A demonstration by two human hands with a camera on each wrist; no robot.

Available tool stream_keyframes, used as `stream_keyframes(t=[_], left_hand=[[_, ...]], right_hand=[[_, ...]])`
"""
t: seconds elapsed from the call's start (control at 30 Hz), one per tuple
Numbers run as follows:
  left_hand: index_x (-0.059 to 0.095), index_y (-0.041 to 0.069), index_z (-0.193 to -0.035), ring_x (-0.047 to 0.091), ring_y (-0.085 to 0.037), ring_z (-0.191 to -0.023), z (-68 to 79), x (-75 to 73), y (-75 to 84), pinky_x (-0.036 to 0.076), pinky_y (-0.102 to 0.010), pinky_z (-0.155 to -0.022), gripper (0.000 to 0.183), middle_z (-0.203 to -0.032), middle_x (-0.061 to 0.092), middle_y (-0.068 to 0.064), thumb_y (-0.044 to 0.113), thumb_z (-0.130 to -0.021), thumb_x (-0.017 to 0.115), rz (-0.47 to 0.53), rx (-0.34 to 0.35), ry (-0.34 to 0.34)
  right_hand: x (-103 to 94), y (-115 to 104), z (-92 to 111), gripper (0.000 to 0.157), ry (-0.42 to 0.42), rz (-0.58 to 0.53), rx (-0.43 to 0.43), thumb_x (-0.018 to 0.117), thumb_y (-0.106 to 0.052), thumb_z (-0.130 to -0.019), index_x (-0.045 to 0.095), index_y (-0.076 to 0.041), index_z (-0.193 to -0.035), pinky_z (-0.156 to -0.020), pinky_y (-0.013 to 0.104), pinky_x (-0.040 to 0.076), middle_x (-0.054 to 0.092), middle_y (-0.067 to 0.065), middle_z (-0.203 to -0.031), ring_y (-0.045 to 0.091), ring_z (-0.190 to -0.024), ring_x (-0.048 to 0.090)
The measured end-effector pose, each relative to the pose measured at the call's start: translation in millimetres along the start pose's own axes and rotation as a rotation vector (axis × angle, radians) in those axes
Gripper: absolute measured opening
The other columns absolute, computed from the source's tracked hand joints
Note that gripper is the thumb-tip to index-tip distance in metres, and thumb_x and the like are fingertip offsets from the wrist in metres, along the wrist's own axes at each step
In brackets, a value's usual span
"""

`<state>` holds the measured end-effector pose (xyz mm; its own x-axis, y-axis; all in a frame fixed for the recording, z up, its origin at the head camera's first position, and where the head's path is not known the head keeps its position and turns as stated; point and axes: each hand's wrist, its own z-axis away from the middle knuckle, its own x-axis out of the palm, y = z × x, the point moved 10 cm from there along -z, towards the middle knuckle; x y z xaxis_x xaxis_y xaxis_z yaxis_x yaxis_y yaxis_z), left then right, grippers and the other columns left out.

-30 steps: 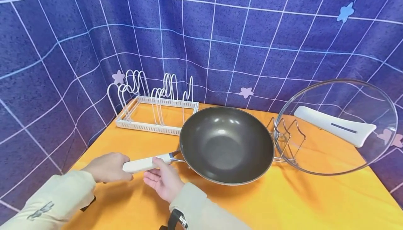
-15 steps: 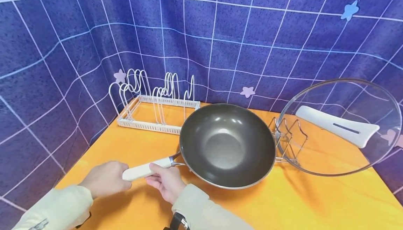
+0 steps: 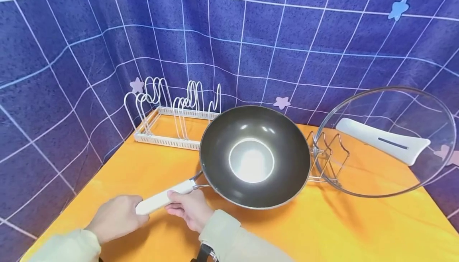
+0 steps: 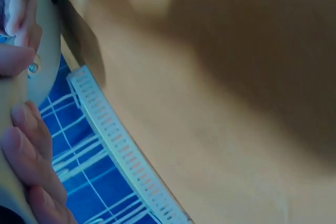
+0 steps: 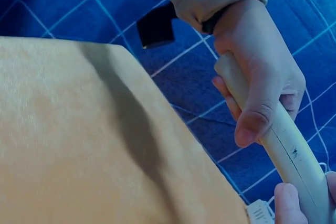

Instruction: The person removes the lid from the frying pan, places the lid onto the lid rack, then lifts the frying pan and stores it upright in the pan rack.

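Note:
A dark wok with a white handle is tilted over the table, its inside turned towards the head camera. My left hand grips the end of the handle, thumb along it in the right wrist view. Farther up, nearer the pan, my right hand pinches the same handle between thumb and fingers. In the left wrist view the left fingers curl round the handle at the left edge. Behind the wok's left side stands a white wire rack, partly covered by it.
A glass lid with a white grip leans in a small metal rack right of the wok. An orange cloth covers the table. A blue gridded curtain hangs behind and at the left.
The wok's far rim has risen and its inside faces me more. The handle's end, with my left hand, has come down and nearer. Rack and lid stay where they were.

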<state>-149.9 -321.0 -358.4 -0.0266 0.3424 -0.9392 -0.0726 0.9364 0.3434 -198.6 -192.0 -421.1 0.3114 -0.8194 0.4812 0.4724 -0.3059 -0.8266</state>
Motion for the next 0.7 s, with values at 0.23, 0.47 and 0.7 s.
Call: stream_keyframes(t=[0.23, 0.47, 0.7], left_hand=[[0.052, 0.016, -0.067, 0.038, -0.012, -0.049, 1.6, 5.9, 7.5, 0.031, -0.029, -0.044, 0.025, -0.055, 0.041, 0.006, 0.025, -0.068, 0.075, 0.031, 0.009, 0.062], [0.056, 0.015, -0.069, 0.037, -0.011, -0.049, 8.8, 4.9, 16.8, 0.032, -0.028, -0.044, 0.021, -0.055, 0.042, 0.007, 0.022, -0.068, 0.076, 0.059, 0.013, 0.136], [0.056, 0.015, -0.071, 0.034, -0.007, -0.048, 18.9, 10.6, 26.7, 0.03, -0.025, -0.044, 0.019, -0.053, 0.037, 0.01, 0.017, -0.068, 0.074, 0.122, 0.03, 0.216]], right_hand=[[-7.2, -14.3, 1.7, 0.01, -0.009, 0.082, -0.028, 0.065, 0.0, -0.086, 0.064, 0.007, -0.093, -0.068, 0.025, 0.057, 0.067, 0.01, -0.072, 0.012, -0.062, 0.065], [-7.4, -25.9, 4.1, 0.009, -0.03, 0.127, -0.05, 0.065, 0.004, -0.085, 0.064, 0.01, -0.091, -0.066, 0.025, 0.057, 0.065, 0.009, -0.069, 0.01, -0.058, 0.063], [-13.5, -31.8, 7.9, 0.012, -0.002, 0.198, -0.079, 0.067, 0.005, -0.082, 0.062, 0.008, -0.093, -0.068, 0.03, 0.058, 0.068, 0.013, -0.081, 0.016, -0.068, 0.067]])
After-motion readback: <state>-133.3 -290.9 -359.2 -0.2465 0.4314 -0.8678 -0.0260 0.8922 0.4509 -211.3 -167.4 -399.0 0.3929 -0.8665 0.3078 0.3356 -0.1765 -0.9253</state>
